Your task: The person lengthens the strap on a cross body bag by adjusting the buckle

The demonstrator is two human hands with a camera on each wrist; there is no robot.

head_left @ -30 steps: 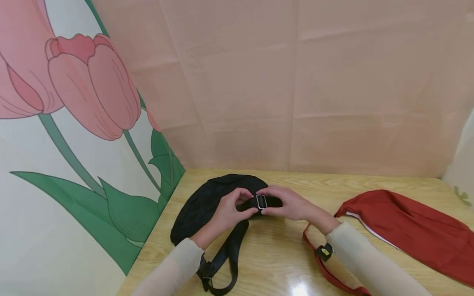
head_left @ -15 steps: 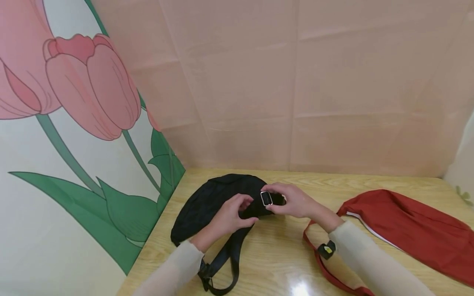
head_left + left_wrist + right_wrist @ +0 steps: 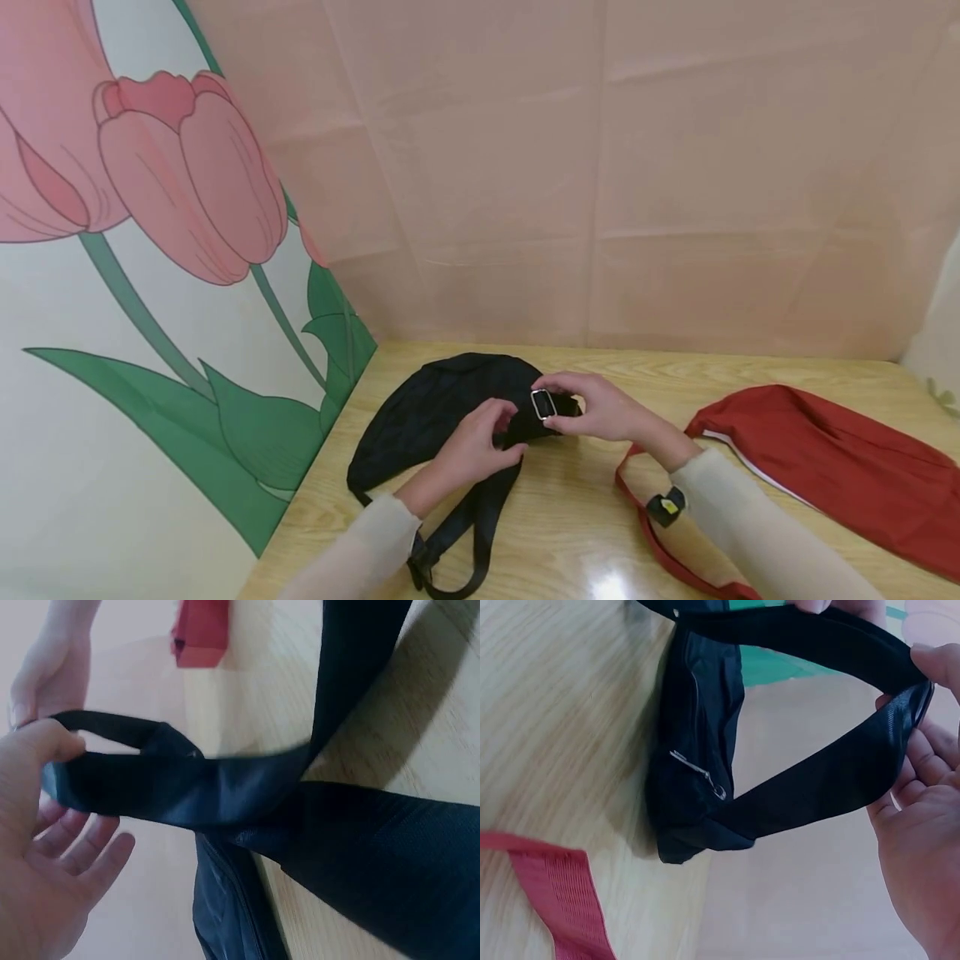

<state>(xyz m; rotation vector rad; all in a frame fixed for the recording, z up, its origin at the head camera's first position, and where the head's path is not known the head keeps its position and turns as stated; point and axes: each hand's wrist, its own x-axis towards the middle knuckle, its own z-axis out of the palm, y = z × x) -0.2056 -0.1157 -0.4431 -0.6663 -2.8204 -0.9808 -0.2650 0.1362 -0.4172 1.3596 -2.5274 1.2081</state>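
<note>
A black waist bag lies on the wooden table, with its zipper pull showing in the right wrist view. From it a flat black strap is lifted in a loop between both hands. My right hand pinches the strap at a silver slider buckle. To its left, the thumb and fingers of my left hand hold the strap, the thumb on its edge in the left wrist view. Below the left wrist hangs a lower strap loop with a dark buckle.
A red bag lies on the table at the right. Its red strap curves under my right forearm. Behind stands a pinkish cloth backdrop, and a tulip-printed panel borders the left side.
The hands were together at the slider buckle; now they are apart. The right hand has shifted slightly right with the buckle, and the left hand sits a little lower along the strap.
</note>
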